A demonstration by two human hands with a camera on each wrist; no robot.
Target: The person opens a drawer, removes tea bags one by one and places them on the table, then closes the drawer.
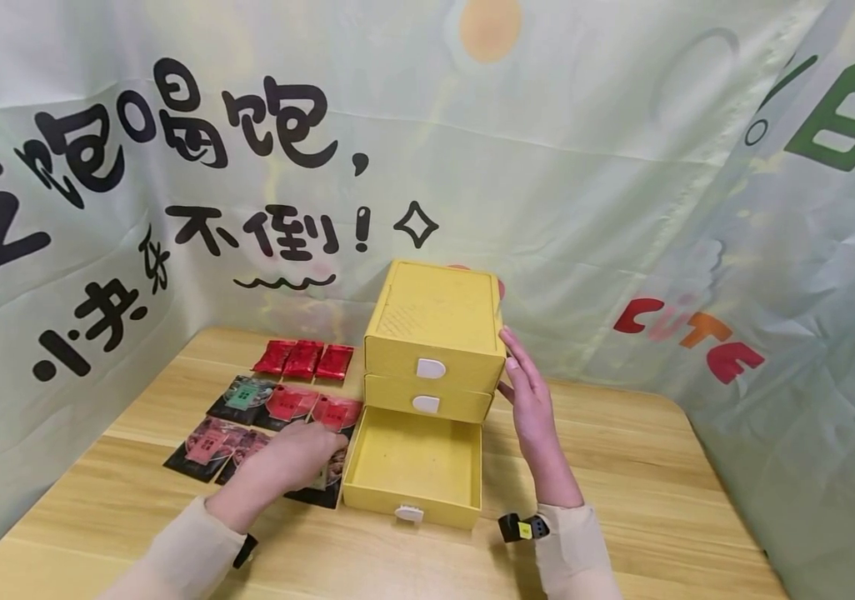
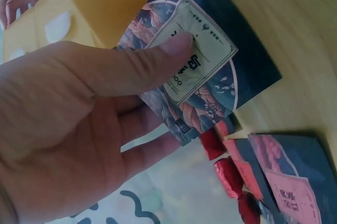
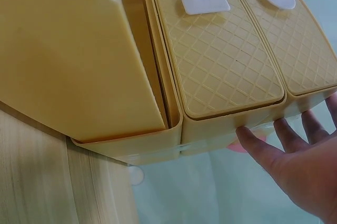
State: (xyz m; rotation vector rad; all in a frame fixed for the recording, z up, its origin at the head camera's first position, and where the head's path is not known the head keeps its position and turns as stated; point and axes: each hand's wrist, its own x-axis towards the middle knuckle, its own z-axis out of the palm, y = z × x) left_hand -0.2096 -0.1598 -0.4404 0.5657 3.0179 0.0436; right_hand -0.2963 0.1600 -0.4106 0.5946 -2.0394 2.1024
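My left hand (image 1: 288, 458) pinches a dark flat packet (image 2: 255, 71) with a patterned front and a pale green label; in the left wrist view the thumb lies across the label. This packet is just left of the yellow drawer unit (image 1: 438, 304). The unit's bottom drawer (image 1: 412, 504) is pulled out, with its bare floor showing, while the upper two drawers are closed. Against the unit's right side, my right hand (image 1: 536, 417) rests with fingers extended; the right wrist view shows fingertips (image 3: 247, 134) at the side wall by the upper drawers.
Left of the unit, dark packets with pink labels (image 1: 206, 450) lie in rows, with a green-labelled packet (image 1: 243, 393) among them. Behind them are three shiny red sachets (image 1: 302, 360). A printed cloth (image 1: 547, 167) hangs behind the wooden table (image 1: 622, 467).
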